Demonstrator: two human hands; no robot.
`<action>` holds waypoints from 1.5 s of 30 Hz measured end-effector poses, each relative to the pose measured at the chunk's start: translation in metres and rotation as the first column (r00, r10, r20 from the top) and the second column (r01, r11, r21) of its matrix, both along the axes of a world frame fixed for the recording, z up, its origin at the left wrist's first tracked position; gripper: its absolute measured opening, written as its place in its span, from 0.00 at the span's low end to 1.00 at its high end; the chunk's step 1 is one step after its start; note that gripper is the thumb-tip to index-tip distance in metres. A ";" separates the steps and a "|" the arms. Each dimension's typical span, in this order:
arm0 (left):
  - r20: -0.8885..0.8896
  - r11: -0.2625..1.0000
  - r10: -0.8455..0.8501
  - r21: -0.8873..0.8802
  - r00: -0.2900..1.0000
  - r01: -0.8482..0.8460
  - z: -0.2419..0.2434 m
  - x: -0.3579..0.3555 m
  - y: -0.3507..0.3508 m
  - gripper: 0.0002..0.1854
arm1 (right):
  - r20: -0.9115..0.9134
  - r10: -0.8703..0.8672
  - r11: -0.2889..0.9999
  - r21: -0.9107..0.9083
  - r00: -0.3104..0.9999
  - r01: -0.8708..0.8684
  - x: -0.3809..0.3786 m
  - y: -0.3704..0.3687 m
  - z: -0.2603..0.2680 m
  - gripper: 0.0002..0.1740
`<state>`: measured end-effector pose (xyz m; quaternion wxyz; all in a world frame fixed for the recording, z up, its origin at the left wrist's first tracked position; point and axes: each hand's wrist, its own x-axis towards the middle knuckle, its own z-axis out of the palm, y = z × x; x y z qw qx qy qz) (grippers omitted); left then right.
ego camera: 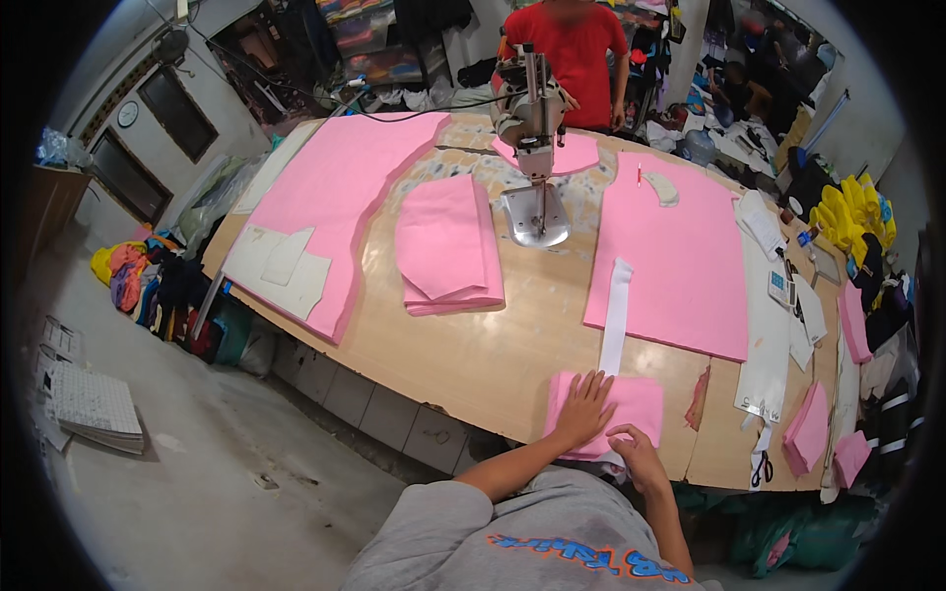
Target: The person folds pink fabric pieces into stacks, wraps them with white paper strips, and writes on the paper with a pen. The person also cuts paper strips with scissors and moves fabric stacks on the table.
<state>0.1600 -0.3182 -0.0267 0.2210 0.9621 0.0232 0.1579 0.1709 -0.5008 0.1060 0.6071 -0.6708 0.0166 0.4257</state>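
Observation:
My left hand (585, 411) lies flat, fingers spread, on a folded stack of pink fabric (641, 393) at the table's near edge. Beside it, my right hand (637, 451) is at the stack's near right corner, fingers curved; whether it grips the cloth I cannot tell. A white fabric strip (616, 325) runs from the stack up onto a large pink fabric layer (676, 258). Farther off, an upright fabric cutting machine (537, 214) stands on its metal base plate. Left of it lies another folded pink stack (448, 247).
Paper patterns (277, 262) rest on a long pink layer (332, 199) at the left. At the right are a calculator (781, 288), black scissors (761, 467) and small pink bundles (807, 428). A person in a red shirt (573, 52) stands across the wooden table (547, 295).

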 end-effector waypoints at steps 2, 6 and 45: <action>-0.011 1.000 -0.007 -0.002 1.000 0.007 -0.001 0.002 0.000 0.37 | -0.094 0.003 0.999 0.054 0.996 0.002 0.012 0.000 0.004 0.13; 0.010 1.000 -0.004 -0.015 1.000 0.004 0.003 0.006 0.003 0.35 | -0.034 -0.019 0.996 0.081 0.999 0.022 0.037 0.009 0.026 0.10; -0.215 0.212 -0.435 -0.968 0.874 -0.133 0.055 0.203 0.036 0.24 | 0.504 0.131 0.966 -0.260 0.854 0.005 0.125 0.050 -0.074 0.16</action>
